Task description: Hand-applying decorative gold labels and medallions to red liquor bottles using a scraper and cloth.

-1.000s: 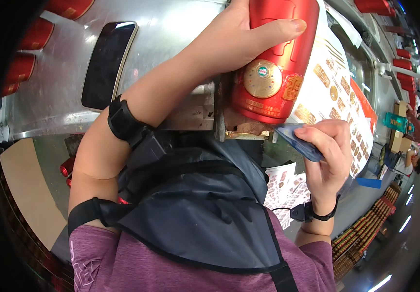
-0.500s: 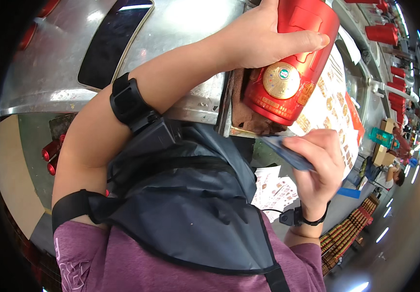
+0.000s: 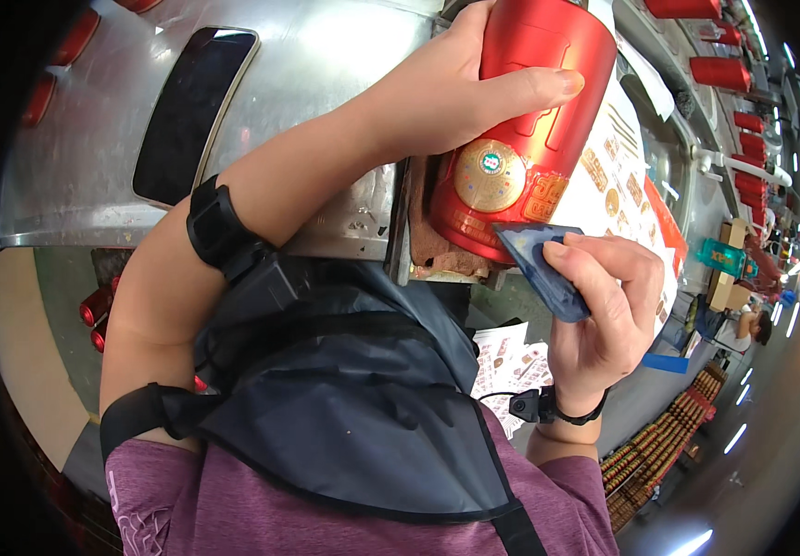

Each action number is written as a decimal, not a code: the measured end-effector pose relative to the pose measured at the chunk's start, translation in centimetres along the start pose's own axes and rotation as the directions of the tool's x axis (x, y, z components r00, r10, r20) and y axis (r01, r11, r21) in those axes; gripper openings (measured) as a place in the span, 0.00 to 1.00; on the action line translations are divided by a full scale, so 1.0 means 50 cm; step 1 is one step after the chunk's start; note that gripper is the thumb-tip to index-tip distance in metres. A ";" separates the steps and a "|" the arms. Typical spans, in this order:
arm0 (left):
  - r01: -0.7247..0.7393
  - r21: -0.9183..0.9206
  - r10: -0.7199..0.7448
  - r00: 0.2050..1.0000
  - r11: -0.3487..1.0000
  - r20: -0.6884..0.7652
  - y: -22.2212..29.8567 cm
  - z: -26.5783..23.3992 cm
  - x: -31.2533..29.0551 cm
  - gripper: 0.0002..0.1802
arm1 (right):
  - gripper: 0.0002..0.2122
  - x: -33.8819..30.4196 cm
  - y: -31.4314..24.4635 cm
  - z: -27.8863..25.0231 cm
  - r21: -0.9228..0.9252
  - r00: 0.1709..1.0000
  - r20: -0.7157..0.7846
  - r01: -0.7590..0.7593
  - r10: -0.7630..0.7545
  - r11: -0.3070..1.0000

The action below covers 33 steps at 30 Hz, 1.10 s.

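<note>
A shiny red canister (image 3: pixel 543 139) with raised panels lies tilted at the top centre. My left hand (image 3: pixel 460 102) is closed round it, thumb laid across its side. Low on the canister sit a round gold label (image 3: pixel 490 176) and gold lettering decals. Between the thumb and fingers of my right hand (image 3: pixel 608 296) is a flat dark blue-grey scraper (image 3: pixel 543 273). Its edge meets the canister's lower end, or lies just in front of it; I cannot tell which. Under the canister is a brown cloth (image 3: pixel 432 232).
A dark phone (image 3: pixel 194 116) lies on the metal worktop (image 3: pixel 316 56) at left. Sheets of gold decals (image 3: pixel 617 181) spread right of the canister, and more sheets (image 3: pixel 506 366) lie lower down. Red canisters (image 3: pixel 722 72) line the far right. Another person (image 3: pixel 747 324) is in the distance.
The canister and my left hand have shifted slightly left and down. My right hand has raised the scraper to the canister's lower end and turned its flat face into view.
</note>
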<state>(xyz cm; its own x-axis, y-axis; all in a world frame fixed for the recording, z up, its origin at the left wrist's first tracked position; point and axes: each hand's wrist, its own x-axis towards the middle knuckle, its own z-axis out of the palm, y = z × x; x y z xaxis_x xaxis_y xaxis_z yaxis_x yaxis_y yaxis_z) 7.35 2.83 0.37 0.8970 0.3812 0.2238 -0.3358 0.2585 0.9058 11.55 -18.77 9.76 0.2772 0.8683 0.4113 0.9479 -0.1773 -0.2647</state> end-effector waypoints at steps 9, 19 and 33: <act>0.042 -0.062 -0.042 0.999 0.997 0.001 0.004 0.004 0.002 0.40 | 0.20 0.016 0.003 0.008 0.024 0.999 -0.026 0.023 -0.022 0.999; -0.008 -0.058 0.010 0.999 0.998 0.036 0.013 -0.003 -0.006 0.41 | 0.14 0.040 0.010 -0.010 0.063 0.996 0.070 -0.061 0.056 0.996; 0.098 -0.124 -0.086 0.992 0.987 0.094 0.021 -0.002 0.001 0.36 | 0.15 0.026 -0.006 0.001 0.038 0.996 0.046 -0.084 0.083 0.996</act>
<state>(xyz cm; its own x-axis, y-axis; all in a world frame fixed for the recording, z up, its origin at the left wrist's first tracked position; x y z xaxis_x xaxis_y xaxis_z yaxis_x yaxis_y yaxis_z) 7.02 3.24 1.31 0.9456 0.2726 0.1775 -0.2797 0.4029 0.8714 11.63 -17.55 10.34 0.3472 0.8709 0.3479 0.9144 -0.2321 -0.3316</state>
